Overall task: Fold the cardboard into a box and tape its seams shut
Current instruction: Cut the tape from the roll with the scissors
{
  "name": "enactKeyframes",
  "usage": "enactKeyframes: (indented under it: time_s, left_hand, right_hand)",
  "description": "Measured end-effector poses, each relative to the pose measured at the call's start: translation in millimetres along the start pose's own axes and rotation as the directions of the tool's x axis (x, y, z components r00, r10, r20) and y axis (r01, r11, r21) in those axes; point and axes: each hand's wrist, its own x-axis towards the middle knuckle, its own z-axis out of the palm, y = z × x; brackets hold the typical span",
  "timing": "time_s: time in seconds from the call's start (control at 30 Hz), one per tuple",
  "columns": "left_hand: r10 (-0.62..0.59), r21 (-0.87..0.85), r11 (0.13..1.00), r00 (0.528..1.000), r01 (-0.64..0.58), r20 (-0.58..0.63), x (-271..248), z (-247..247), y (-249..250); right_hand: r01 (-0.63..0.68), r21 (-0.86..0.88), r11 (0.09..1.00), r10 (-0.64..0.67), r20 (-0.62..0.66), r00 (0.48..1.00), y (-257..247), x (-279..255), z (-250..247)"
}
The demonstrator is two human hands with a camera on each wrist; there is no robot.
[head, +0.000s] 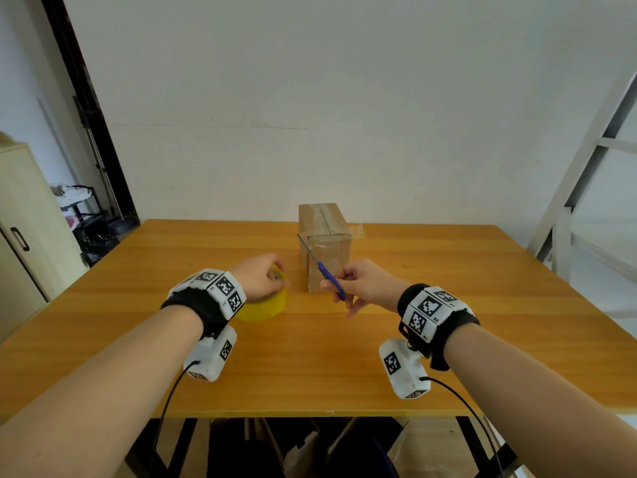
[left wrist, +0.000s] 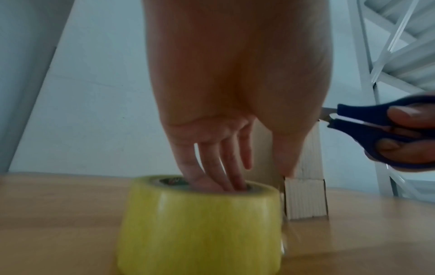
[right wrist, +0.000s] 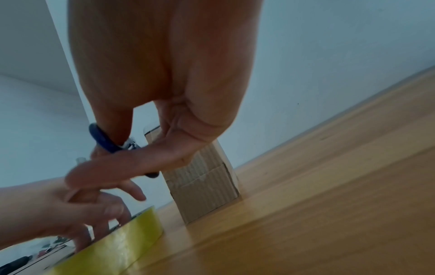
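The folded cardboard box (head: 325, 248) stands upright on the wooden table (head: 448, 305), with clear tape over its top seam and down its front. A yellow tape roll (head: 267, 305) lies flat to the left of the box. My left hand (head: 272, 276) reaches down onto the roll (left wrist: 200, 223), its fingers (left wrist: 212, 167) inside the core and the thumb outside the rim. My right hand (head: 348, 282) grips blue-handled scissors (head: 331, 281) just in front of the box, the blades closed and pointing up-left across the box's front corner. The right wrist view shows the thumb through a blue handle loop (right wrist: 101, 139).
A cream cabinet (head: 24, 229) and a dark rack stand off the table's left side, and a white metal frame (head: 586, 188) off its right. The white wall lies close behind the box. Cardboard pieces lie under the table's near edge (head: 310, 446).
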Motion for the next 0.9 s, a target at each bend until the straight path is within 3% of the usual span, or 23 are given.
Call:
enactKeyframes:
  time_s: [0.07, 0.17, 0.4, 0.57, 0.77, 0.9]
  left_hand:
    - [0.009, -0.052, 0.999, 0.993, -0.015, -0.115, 2, -11, 2]
    - [0.141, -0.047, 0.986, 0.956, -0.159, -0.259, 6, -28, 11]
    - [0.284, 0.154, 0.951, 0.954, -0.267, -0.098, 12, -46, 37]
    - [0.269, 0.095, 0.960, 0.962, -0.263, -0.053, 17, -43, 37]
    - [0.237, 0.065, 0.970, 0.971, -0.234, -0.041, 21, -42, 36]
    - [0.238, 0.055, 0.970, 0.970, -0.236, -0.038, 23, -44, 36]
  right_hand:
    - [-0.012, -0.015, 1.000, 0.012, 0.003, 1.000, 0, 0, -1]
    - [-0.020, -0.044, 0.999, 0.020, 0.010, 1.000, -1, 0, -3]
    - [-0.026, -0.121, 0.992, 0.030, 0.033, 0.999, -1, 1, -9]
    - [-0.050, -0.144, 0.988, 0.058, 0.055, 0.997, -2, 3, -12]
    - [-0.128, -0.082, 0.988, 0.142, 0.193, 0.971, -18, 2, -12]
    - [-0.148, -0.140, 0.979, 0.177, 0.227, 0.958, -27, 5, -9]
